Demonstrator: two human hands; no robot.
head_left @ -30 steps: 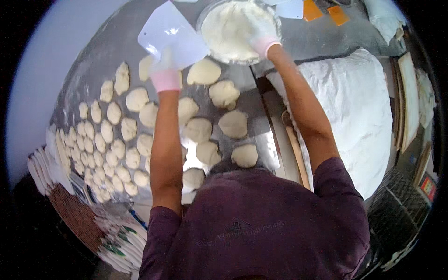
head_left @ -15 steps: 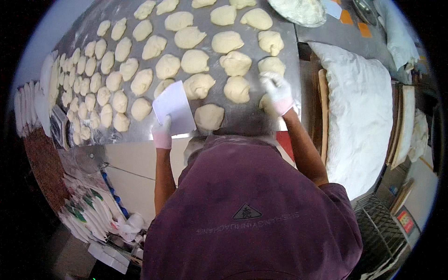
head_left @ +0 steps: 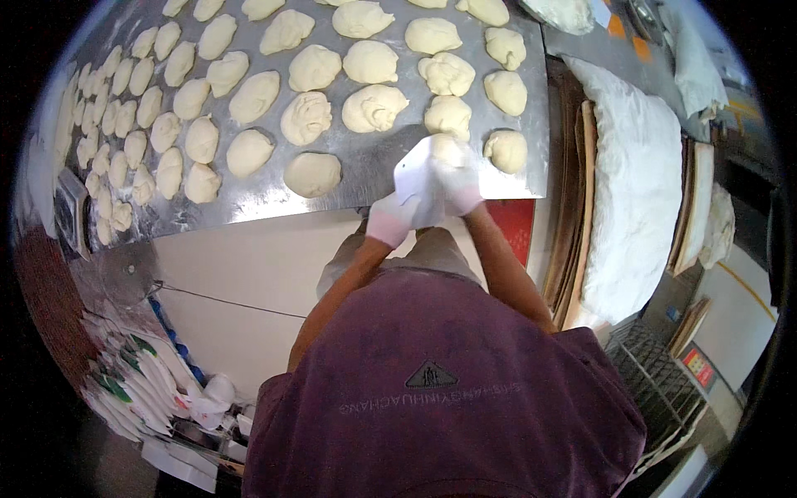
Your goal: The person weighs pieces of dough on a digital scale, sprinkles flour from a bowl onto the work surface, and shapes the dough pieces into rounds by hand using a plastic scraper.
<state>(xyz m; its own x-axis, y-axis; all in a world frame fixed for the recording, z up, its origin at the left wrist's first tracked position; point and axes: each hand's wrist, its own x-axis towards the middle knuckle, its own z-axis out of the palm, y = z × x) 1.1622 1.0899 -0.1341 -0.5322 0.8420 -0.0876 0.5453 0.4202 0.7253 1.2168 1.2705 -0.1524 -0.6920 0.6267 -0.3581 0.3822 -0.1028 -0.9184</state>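
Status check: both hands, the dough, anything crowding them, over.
Left white-and-pink-gloved hand grips flat white scraper. Right gloved hand at pale rounded dough lump, grip unclear. Other pale dough lumps nearby on grey metal table.

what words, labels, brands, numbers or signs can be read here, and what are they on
Purple shirt: lettering either side of a triangular emblem; I won't copy printed words.
Red-and-yellow label, lower right: too small to read.
White packages, lower left: markings too blurred to read.

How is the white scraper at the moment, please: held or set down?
Held: the left hand clasps the white scraper by the near edge of the metal table.
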